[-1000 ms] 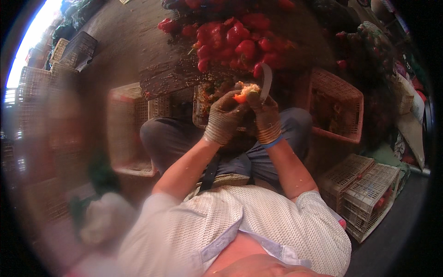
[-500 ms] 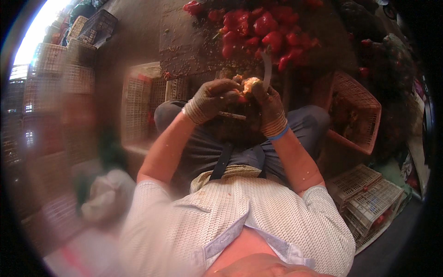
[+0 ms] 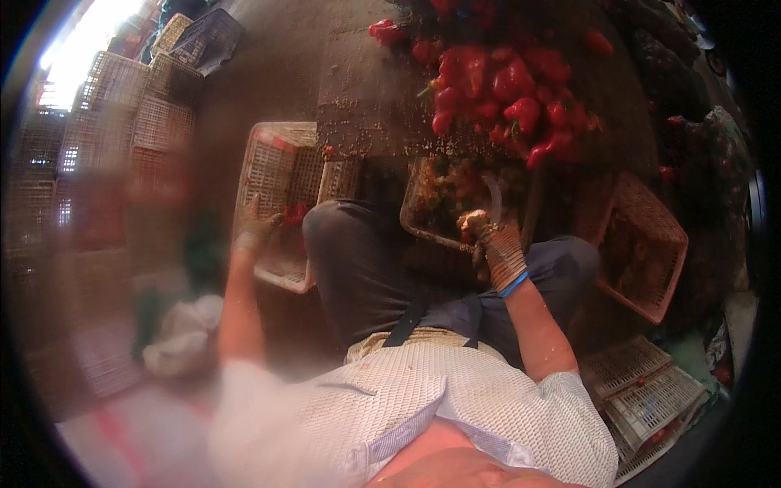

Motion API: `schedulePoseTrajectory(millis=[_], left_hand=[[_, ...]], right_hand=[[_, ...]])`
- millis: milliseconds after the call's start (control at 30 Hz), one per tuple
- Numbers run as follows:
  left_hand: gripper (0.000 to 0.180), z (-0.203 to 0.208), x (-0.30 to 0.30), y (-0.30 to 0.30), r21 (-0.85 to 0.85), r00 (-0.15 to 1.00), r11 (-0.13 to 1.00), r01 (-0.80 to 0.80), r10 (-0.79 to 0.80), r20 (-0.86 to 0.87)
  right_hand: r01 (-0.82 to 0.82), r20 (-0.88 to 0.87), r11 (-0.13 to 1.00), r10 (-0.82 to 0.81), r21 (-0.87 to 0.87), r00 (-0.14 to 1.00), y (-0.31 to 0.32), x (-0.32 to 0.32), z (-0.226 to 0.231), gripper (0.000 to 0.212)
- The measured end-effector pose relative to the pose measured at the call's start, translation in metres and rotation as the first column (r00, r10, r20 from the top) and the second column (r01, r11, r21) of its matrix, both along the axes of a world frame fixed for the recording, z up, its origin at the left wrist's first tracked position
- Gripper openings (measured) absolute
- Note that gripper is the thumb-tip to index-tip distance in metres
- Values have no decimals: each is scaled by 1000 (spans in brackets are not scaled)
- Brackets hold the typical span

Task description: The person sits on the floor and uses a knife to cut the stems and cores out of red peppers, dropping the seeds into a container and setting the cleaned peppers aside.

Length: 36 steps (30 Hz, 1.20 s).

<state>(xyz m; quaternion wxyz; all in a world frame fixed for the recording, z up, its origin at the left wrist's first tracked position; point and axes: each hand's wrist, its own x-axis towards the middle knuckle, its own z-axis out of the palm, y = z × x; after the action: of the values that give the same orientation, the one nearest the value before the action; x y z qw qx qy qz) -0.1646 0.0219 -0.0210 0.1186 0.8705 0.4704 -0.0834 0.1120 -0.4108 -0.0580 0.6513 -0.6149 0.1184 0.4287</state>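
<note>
My left hand [image 3: 255,228], in a worn work glove, is stretched out over the pale plastic crate [image 3: 272,162] by my left knee. Its fingers are spread, and a red pepper piece [image 3: 294,214] lies in the crate just beside them. My right hand [image 3: 498,246], also gloved and with a blue band at the wrist, stays above my right knee. It is closed on a knife [image 3: 493,195] whose blade points away from me. A pale lump [image 3: 471,220] sits at its fingertips. A pile of red peppers [image 3: 506,84] lies on the ground ahead.
A crate of pepper scraps [image 3: 435,199] stands between my knees. An orange-pink crate [image 3: 651,244] is at my right, flat white crates [image 3: 651,398] lie behind it, and stacked wire crates [image 3: 106,114] rise at the left. A whitish bundle [image 3: 183,333] lies by my left side.
My left hand has left the pepper that both hands held at the knife and swung out left over the side crate. My right hand has stayed in place with the knife.
</note>
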Motion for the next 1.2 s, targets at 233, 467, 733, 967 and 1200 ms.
schedulePoseTrajectory(millis=[233,467,733,967,1200], left_hand=[[80,62,187,-1,-238,951,928,288,-248,183],[104,17,432,35,429,767,659,618,-624,-147],[37,-68,560,106,-45,468,515,856,-808,-359],[58,-49,424,61,-612,832,626,483,-108,545],[72,-39,256,-145,-879,660,64,473,636,401]], right_hand=[[-155,130,966,184,-208,974,12,17,-71,30],[-281,36,845,333,-455,942,31,35,-96,45],[-425,-61,728,469,-538,881,56,49,-64,39],[-372,152,664,592,-648,791,40,29,-95,50],[-189,468,783,525,-592,711,18,7,-105,53]])
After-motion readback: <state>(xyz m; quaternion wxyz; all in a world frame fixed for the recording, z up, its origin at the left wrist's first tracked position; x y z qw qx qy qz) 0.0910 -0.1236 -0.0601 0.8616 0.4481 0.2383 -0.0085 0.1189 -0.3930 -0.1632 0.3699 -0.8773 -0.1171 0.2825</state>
